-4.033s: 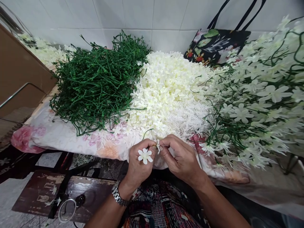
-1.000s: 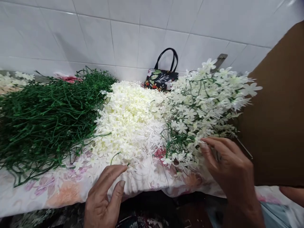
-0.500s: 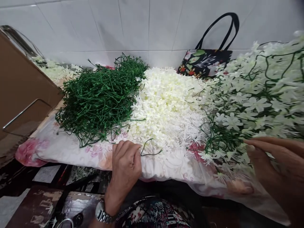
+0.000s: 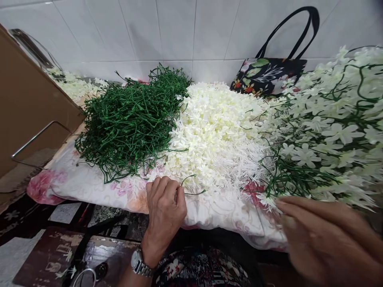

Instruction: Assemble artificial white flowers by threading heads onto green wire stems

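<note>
My left hand (image 4: 166, 203) is closed in a fist at the front of the cloth-covered surface. A thin green plastic stem (image 4: 194, 193) sticks out of it to the right, forking into two tips. My right hand (image 4: 326, 235), somewhat blurred, hovers over the front edge at the right. Its fingers are stretched forward, thumb slightly apart, and I see nothing between them. Just beyond its fingertips are white artificial flowers on green stems (image 4: 306, 155), heaped up. Between the hands lies a pile of loose white blossoms (image 4: 209, 123).
Left of the blossoms is a big tangle of green stems (image 4: 128, 119). A floral bag (image 4: 269, 77) leans on the tiled wall (image 4: 173, 32). At the far left stands a cardboard box (image 4: 32, 99). The flowered cloth (image 4: 98, 193) covers the surface; a dark stool-like thing (image 4: 48, 255) is below.
My right hand has moved left and toward me, away from the heap of stemmed flowers. My left hand keeps its grip on the green stem. The view has shifted slightly.
</note>
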Demonstrator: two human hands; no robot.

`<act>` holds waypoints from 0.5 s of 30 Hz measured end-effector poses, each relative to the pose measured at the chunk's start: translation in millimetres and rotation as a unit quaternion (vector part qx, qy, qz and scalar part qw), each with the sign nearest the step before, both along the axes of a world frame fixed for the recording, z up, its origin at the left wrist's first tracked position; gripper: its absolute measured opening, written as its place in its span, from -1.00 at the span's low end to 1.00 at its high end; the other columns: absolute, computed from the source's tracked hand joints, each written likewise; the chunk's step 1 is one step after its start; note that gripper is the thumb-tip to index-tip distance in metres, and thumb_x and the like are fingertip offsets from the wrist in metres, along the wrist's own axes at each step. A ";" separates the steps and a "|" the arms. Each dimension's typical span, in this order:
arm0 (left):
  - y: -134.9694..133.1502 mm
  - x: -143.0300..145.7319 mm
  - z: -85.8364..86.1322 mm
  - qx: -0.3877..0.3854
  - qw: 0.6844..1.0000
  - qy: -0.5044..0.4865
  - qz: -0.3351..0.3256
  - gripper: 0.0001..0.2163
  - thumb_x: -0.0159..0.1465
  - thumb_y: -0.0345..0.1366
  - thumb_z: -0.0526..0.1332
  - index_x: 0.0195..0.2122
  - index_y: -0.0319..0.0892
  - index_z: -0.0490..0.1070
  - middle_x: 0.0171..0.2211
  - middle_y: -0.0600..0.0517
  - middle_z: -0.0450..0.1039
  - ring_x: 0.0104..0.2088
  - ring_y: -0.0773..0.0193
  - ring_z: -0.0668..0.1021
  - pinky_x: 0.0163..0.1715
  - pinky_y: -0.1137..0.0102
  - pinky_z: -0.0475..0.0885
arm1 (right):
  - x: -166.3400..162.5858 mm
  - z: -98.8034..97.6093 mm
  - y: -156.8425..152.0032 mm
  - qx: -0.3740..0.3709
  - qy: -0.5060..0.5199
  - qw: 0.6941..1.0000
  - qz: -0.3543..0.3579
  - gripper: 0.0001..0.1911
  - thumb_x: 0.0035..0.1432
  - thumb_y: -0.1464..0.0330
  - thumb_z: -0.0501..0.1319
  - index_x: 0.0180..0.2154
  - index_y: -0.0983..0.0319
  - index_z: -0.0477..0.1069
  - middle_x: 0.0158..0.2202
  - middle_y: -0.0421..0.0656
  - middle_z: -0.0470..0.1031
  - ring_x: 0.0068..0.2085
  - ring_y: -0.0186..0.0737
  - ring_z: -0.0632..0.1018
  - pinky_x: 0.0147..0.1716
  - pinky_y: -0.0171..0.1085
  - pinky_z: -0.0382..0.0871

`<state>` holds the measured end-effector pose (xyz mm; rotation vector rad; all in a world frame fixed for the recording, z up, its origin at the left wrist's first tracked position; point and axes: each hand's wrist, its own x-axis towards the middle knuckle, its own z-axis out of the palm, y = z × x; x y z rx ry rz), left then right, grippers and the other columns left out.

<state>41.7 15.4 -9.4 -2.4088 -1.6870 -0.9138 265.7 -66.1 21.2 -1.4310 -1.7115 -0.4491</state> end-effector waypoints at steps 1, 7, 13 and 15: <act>-1.7 -0.8 1.2 0.007 1.000 -0.030 -0.006 -0.81 0.15 -0.52 0.09 -0.57 -0.16 0.26 -0.57 0.05 0.30 -0.45 0.23 0.36 -0.36 0.29 0.21 | -13.8 0.4 3.6 -0.038 -0.038 0.997 0.061 -0.77 0.04 0.51 0.23 -0.22 0.18 0.43 -0.34 -0.12 0.50 -0.38 -0.24 0.50 -0.35 -0.25 0.40; -23.0 1.6 12.0 -0.020 0.975 -0.180 -0.129 -0.83 0.18 -0.60 0.06 -0.44 -0.19 0.25 -0.39 0.00 0.31 -0.31 0.30 0.43 -0.31 0.43 0.35 | -58.9 -9.1 23.8 -0.163 0.123 0.967 0.151 -0.68 0.19 0.45 0.10 0.00 0.29 0.24 -0.31 -0.09 0.47 -0.43 -0.34 0.47 -0.42 -0.34 0.42; -48.4 8.9 12.8 -0.123 0.942 -0.226 -0.215 -0.82 0.19 -0.61 0.03 -0.35 -0.19 0.26 -0.37 0.00 0.35 -0.30 0.33 0.45 -0.31 0.49 0.38 | -59.2 -11.7 21.9 -0.200 0.161 0.937 0.237 -0.90 0.20 0.50 0.08 -0.31 0.24 0.35 -0.50 -0.21 0.38 -0.48 -0.39 0.42 -0.50 -0.39 0.32; -51.8 11.4 11.4 -0.147 0.938 -0.231 -0.213 -0.81 0.20 -0.60 0.02 -0.26 -0.20 0.26 -0.34 -0.02 0.36 -0.29 0.32 0.46 -0.29 0.48 0.39 | -61.0 -14.4 19.0 -0.203 0.141 0.940 0.235 -0.90 0.20 0.52 0.08 -0.33 0.27 0.35 -0.51 -0.19 0.36 -0.48 -0.36 0.40 -0.51 -0.36 0.30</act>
